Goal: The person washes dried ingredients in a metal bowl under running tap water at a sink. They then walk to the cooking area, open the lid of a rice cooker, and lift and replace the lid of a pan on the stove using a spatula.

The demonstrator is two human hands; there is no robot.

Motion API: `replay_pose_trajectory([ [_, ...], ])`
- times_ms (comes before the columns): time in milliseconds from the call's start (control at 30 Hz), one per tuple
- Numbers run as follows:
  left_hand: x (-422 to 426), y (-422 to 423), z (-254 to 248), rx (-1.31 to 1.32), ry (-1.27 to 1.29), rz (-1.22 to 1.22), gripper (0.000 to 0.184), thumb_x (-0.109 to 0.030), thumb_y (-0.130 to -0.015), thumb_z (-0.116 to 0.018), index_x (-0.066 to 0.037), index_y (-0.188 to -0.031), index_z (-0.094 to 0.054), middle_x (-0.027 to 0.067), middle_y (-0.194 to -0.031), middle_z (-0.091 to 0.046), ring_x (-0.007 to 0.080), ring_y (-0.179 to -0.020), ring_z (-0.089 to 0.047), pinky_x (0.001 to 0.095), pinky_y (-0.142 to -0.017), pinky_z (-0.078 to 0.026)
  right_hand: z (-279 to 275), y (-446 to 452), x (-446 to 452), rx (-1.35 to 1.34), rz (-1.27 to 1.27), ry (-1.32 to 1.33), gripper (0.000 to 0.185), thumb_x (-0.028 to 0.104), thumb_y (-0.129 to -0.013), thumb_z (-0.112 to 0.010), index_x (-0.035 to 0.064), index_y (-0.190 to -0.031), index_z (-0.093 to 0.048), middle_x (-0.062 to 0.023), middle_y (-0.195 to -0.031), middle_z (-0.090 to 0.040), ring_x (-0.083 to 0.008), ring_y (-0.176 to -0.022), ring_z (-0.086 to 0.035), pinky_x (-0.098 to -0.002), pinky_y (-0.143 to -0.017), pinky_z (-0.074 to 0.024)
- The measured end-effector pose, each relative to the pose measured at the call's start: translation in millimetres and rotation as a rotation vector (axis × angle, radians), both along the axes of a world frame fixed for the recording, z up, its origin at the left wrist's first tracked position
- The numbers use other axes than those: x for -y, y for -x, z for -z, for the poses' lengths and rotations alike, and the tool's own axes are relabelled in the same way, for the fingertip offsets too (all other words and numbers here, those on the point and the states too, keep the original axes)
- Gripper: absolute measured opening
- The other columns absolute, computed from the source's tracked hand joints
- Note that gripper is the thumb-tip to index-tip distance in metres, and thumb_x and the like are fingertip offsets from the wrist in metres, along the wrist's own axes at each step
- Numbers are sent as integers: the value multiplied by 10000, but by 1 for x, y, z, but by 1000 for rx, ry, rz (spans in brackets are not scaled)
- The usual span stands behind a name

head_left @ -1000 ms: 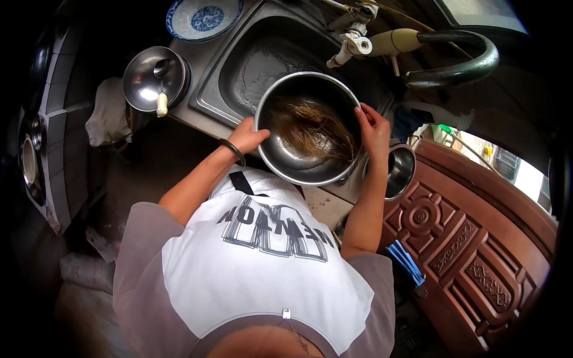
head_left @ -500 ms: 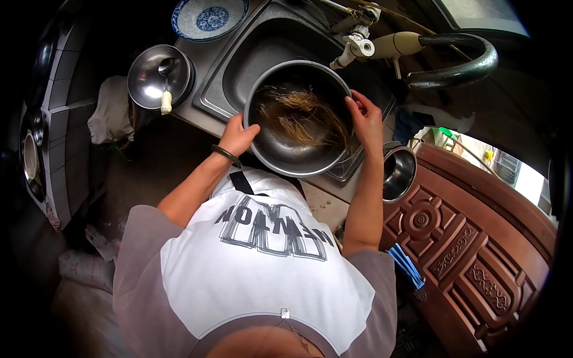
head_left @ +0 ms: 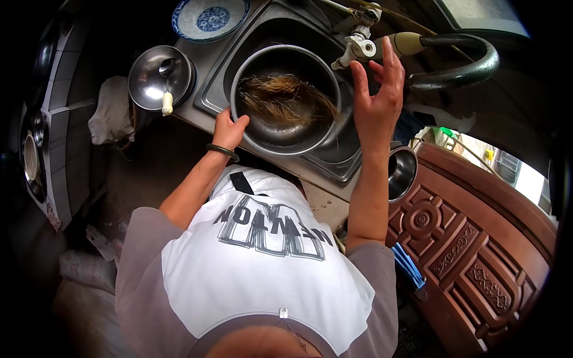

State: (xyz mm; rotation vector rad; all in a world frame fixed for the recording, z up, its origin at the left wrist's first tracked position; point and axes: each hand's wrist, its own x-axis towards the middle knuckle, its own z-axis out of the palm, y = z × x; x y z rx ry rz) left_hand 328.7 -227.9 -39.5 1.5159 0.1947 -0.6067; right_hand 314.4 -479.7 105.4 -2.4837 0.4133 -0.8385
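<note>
Steel bowl (head_left: pixel 143 83) with spoon (head_left: pixel 167 102) in it, at counter (head_left: pixel 327 204)'s left edge; blue-white plate (head_left: pixel 212 19) farther back along that edge. Left hand (head_left: pixel 230 129): fingers clamped on left rim of pot (head_left: pixel 280 138). Pot is over sink (head_left: pixel 334 166), near counter's front edge, thin brown strands (head_left: pixel 276 89) inside. Right hand (head_left: pixel 379 107) raised off pot, fingers apart, overlapping tap (head_left: pixel 360 48) in view; contact unclear. Second bowl (head_left: pixel 403 173) beyond sink's right corner.

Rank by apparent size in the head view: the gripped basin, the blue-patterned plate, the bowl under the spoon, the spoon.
1. Basin
2. Blue-patterned plate and bowl: unsure which is larger, since the frame cuts off the plate
3. Spoon
</note>
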Motion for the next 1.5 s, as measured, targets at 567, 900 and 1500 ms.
replay_pose_trajectory([
  [567, 12, -5, 22, -113, -53, 28, 213, -34, -762, -584, 70, -947, -609, 57, -810, -631, 111, -679, -555, 257, -613, -440, -23, -24, -10, -232, -13, 278, 215, 313, -806, -713, 110, -872, -684, -74, -1144, -583, -272, -924, -614, -370, -680, -523],
  [900, 22, -7, 8, -108, -35, 57, 265, -42, -764, -588, 87, -995, -606, 75, -852, -651, 126, -730, -583, 269, -665, -472, -4, -12, 13, 40, -264, 56, 305, 55, -810, -660, 67, -1112, -616, -99, -1218, -578, -289, -1076, -593, -342, -890, -476],
  [1500, 27, 5, 19, -202, 69, -16, 237, -3, -780, -570, 81, -996, -616, 75, -893, -657, 123, -743, -601, 263, -674, -487, 131, 8, -61, -684, -160, 59, 551, 479, -828, -633, 68, -1188, -564, -157, -1022, -641, -335, -1010, -581, -541, -973, -339],
])
